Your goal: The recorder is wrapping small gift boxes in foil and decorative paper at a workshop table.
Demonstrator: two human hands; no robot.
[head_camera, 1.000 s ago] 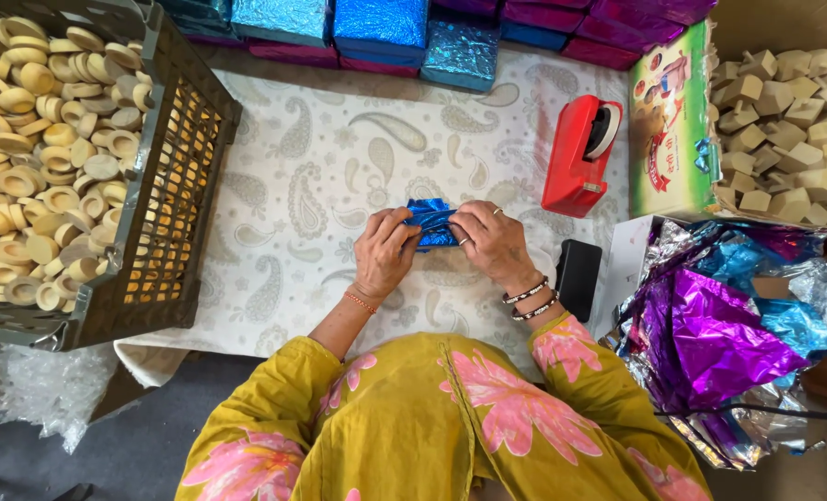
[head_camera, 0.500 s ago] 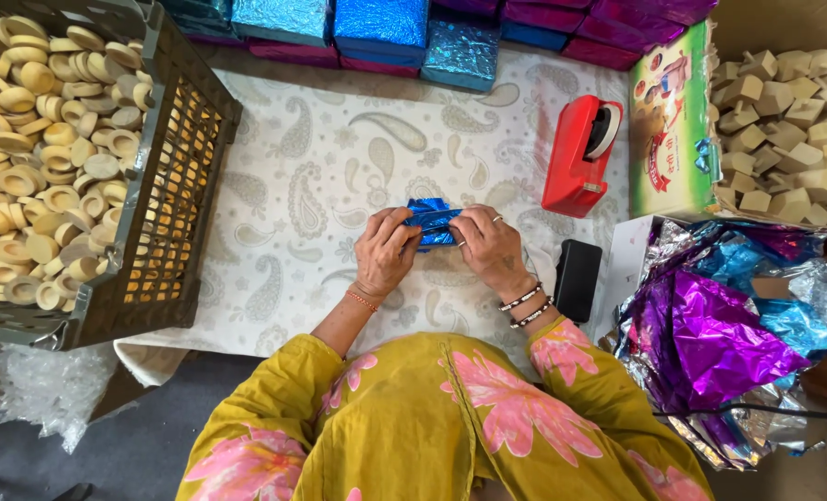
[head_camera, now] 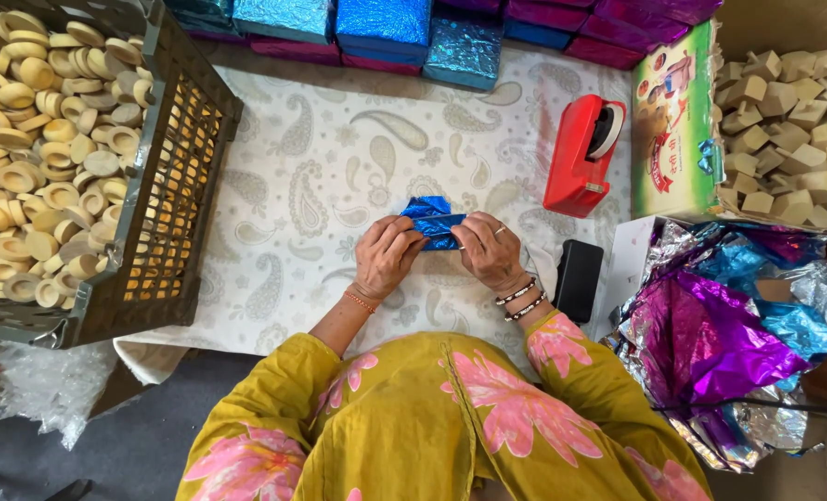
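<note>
Hands meet at the middle of the desk [head_camera: 339, 186], which is covered by a white cloth with a grey paisley print. The left hand [head_camera: 387, 258] and the right hand [head_camera: 488, 250] both have their fingers closed on a small shiny blue foil-wrapped piece [head_camera: 432, 221], pinching it from either side, left fingers at its 8 o'clock edge, right fingers at its 4 o'clock edge. The piece sits just above the cloth, near the wearer's body.

At 9 o'clock stands a dark slatted plastic crate [head_camera: 167, 204] full of pale round soap cakes [head_camera: 42, 158]. At 12 o'clock lies a row of wrapped blue and magenta foil blocks [head_camera: 381, 28]. A red tape dispenser [head_camera: 581, 158] stands at 2 o'clock, and a flat black rectangular object [head_camera: 578, 280] lies just beside the right wrist. Farther toward 3 o'clock are a printed green carton [head_camera: 673, 130], a heap of pale square soap blocks [head_camera: 794, 121] and a loose pile of crumpled purple, blue and silver foil sheets [head_camera: 720, 343].

My judgement of the risks: the thin foil could tear at a corner if the pinch drags across a hard edge, and a fold could spring open if either hand lets go before it is creased or taped.
</note>
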